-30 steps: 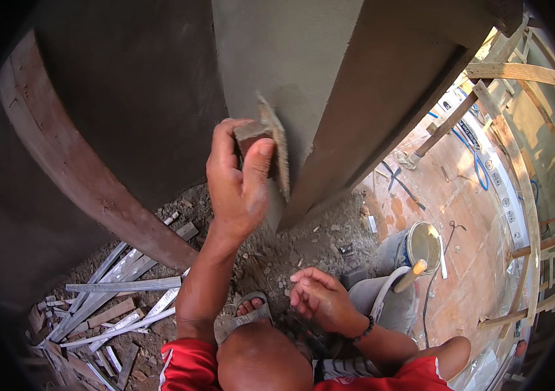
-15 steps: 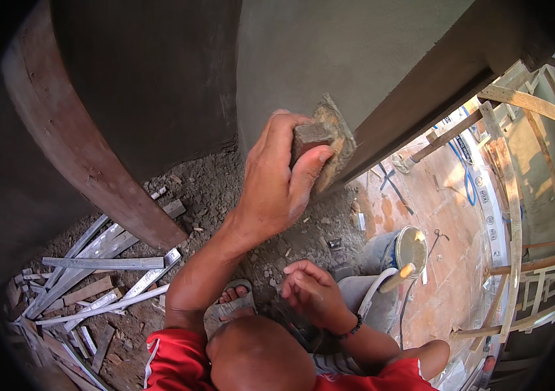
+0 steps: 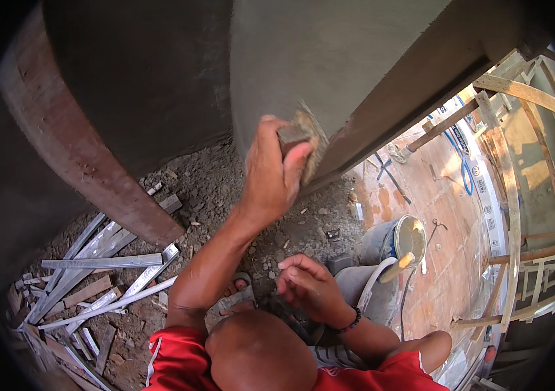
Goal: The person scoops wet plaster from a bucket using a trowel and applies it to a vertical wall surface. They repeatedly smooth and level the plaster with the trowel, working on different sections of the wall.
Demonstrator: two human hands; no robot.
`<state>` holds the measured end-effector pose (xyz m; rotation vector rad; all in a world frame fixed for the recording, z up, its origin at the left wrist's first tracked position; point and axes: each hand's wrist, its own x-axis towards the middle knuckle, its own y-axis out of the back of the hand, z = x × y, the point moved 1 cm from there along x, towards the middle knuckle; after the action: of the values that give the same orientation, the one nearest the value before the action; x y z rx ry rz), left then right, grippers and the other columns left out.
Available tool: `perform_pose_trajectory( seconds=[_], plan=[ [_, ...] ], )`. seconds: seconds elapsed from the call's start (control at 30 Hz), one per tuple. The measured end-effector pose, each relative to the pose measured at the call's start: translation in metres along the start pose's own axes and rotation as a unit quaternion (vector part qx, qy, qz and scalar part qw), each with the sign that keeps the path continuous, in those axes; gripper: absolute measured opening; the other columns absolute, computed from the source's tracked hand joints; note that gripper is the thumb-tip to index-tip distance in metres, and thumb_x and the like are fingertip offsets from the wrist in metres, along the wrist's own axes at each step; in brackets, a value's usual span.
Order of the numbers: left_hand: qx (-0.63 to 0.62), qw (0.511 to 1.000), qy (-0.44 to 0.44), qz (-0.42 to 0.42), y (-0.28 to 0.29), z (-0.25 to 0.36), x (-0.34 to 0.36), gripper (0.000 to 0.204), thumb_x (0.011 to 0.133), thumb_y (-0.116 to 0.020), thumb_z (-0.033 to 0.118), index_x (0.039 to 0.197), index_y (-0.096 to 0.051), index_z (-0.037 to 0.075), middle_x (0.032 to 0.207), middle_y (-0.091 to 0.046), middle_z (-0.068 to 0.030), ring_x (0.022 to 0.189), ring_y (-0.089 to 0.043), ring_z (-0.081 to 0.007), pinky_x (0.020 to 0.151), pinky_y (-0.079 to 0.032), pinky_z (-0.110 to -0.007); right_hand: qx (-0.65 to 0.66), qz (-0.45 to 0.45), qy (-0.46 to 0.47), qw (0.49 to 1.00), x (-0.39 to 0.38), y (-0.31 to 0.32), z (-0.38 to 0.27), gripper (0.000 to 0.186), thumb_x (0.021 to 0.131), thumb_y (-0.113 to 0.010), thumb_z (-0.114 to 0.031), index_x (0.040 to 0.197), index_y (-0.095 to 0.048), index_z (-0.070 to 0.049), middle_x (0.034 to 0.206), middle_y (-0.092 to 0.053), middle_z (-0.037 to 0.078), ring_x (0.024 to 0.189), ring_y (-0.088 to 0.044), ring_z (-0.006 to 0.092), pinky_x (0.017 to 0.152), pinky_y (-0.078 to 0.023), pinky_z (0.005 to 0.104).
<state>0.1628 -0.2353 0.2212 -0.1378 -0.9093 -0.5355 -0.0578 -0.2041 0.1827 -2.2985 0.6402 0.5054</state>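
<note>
My left hand point(image 3: 265, 171) grips the block handle point(image 3: 293, 138) of a worn float point(image 3: 315, 148), whose face is against the grey plastered surface point(image 3: 329, 55), just left of a darker vertical face point(image 3: 421, 72). My right hand point(image 3: 305, 283) hovers lower down with loosely curled fingers, apparently empty, beside a grey pail point(image 3: 362, 277). A tool with a yellow handle point(image 3: 394, 267) rests at that pail. Behind it stands a white-and-blue bucket point(image 3: 375, 244).
Metal strips and wood offcuts point(image 3: 101, 262) lie on rubble point(image 3: 196, 189) at the lower left, below a curved brownish edge point(image 3: 78, 143). To the right are a stained floor point(image 3: 440, 221), blue hose point(image 3: 466, 176) and timber framework point(image 3: 525, 98). My sandalled foot point(image 3: 232, 300) is below.
My left hand moved right with the float over the last second, then slightly left and down in the most recent half second. My right hand has barely moved.
</note>
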Motion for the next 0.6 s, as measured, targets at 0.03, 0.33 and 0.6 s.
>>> perform_pose_trajectory(
  seconds=[0.03, 0.33, 0.6],
  plan=[
    [-0.002, 0.994, 0.104, 0.015, 0.001, -0.007, 0.007, 0.025, 0.099, -0.057, 0.016, 0.113, -0.048, -0.003, 0.089, -0.06, -0.0186, 0.08, -0.06, -0.032, 0.075, -0.048, -0.04, 0.002, 0.007, -0.003, 1.0, 0.0, 0.0, 0.0, 0.018, 0.101, -0.053, -0.019, 0.117, -0.057, -0.011, 0.087, -0.064, 0.004, 0.068, -0.056, 0.0095, 0.057, -0.043, 0.0226],
    [-0.389, 0.879, 0.276, 0.004, 0.07, 0.025, -0.048, 0.029, 0.096, -0.062, 0.01, 0.12, -0.053, -0.001, 0.112, -0.063, -0.0063, 0.093, -0.061, -0.0116, 0.084, -0.051, -0.028, 0.046, 0.022, 0.1, 0.994, 0.005, 0.019, -0.019, 0.021, 0.102, -0.051, -0.02, 0.117, -0.056, -0.008, 0.093, -0.065, 0.008, 0.076, -0.062, 0.0144, 0.064, -0.05, 0.026],
    [-0.397, 0.866, 0.095, -0.29, 0.044, 0.043, -0.043, 0.041, 0.094, -0.065, 0.033, 0.118, -0.06, 0.0, 0.119, -0.061, -0.0209, 0.115, -0.056, -0.0312, 0.101, -0.041, -0.044, 0.082, -0.191, 0.229, 0.951, 0.038, 0.027, -0.025, 0.043, 0.098, -0.059, -0.031, 0.13, -0.052, -0.003, 0.117, -0.063, 0.013, 0.109, -0.063, 0.0245, 0.097, -0.05, 0.0378]
  ],
)
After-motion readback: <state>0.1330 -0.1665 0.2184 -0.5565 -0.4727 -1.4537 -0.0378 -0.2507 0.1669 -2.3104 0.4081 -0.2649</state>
